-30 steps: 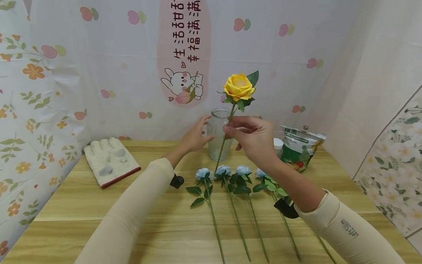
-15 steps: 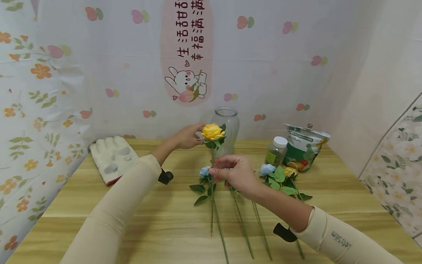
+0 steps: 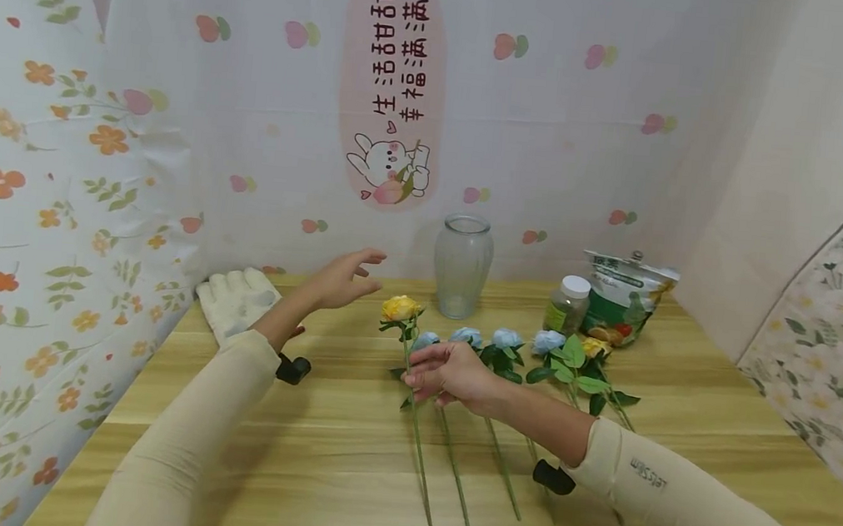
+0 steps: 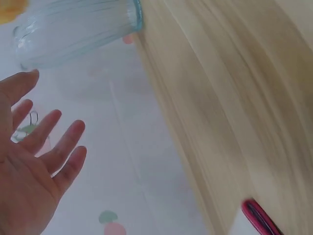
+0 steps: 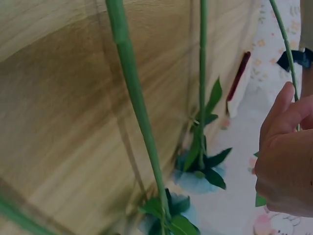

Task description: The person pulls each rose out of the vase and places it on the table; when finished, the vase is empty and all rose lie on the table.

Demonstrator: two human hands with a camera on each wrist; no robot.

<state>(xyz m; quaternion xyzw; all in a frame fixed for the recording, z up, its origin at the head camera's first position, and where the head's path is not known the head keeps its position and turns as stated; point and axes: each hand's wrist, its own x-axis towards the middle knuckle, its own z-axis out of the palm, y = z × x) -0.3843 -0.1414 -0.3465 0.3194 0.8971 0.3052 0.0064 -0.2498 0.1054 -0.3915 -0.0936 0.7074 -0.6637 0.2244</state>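
My right hand [image 3: 457, 376] pinches the green stem of a yellow rose [image 3: 400, 309] above the table, bloom pointing away from me. In the right wrist view, the fingers of that hand [image 5: 288, 152] close around the thin stem. Several blue roses [image 3: 507, 339] lie side by side under and beside the right hand, stems toward me; the hand partly hides them. My left hand [image 3: 340, 283] hovers with spread fingers, holding nothing, left of a clear glass vase [image 3: 462, 267]. That vase stands upright at the back, apart from both hands.
A white work glove [image 3: 238, 297] with a red cuff lies at the back left. On the right stand a jar [image 3: 567, 305] with a white lid and a green-and-white bag [image 3: 625, 302]. A second yellow rose [image 3: 596, 349] lies in front of them. A printed curtain [image 3: 291, 118] hangs behind the table.
The right hand has lowered the yellow rose from in front of the vase toward me, down near the blue roses. My left hand has drawn away from the vase to the left.
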